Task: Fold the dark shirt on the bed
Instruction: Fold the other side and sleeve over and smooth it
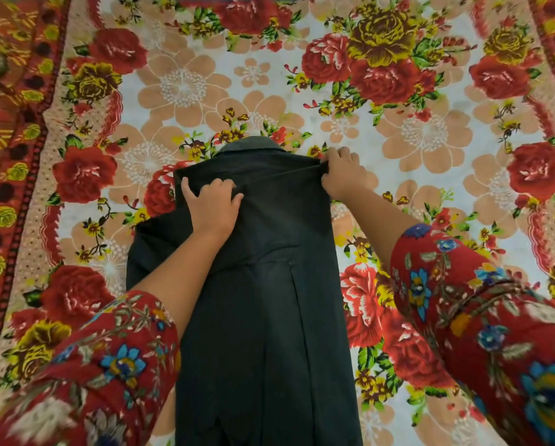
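Right now a person is bending over a bed, and the dark shirt [263, 284] is lying flat in the middle of it, long and narrow, with its collar [253, 144] pointing away from the person. The right hand [343, 172] is holding the far right corner of the shirt, just beside the collar, with its fingers curled tight around the edge of the cloth. The left hand [211, 204] is lying on top of the shirt, a little nearer and to the left, with its thumb out wide and its fingertips bent into the cloth. A tight crease is running across the shirt from one hand to the other. The left side of the shirt is sticking out in a loose flap under the left arm. The bed sheet [398, 130] under the shirt is covered with big red, yellow and peach flowers on white, and a red band [15, 156] with yellow roses is running down its left side. The person is wearing red flowery sleeves [108, 365] with blue blossoms.
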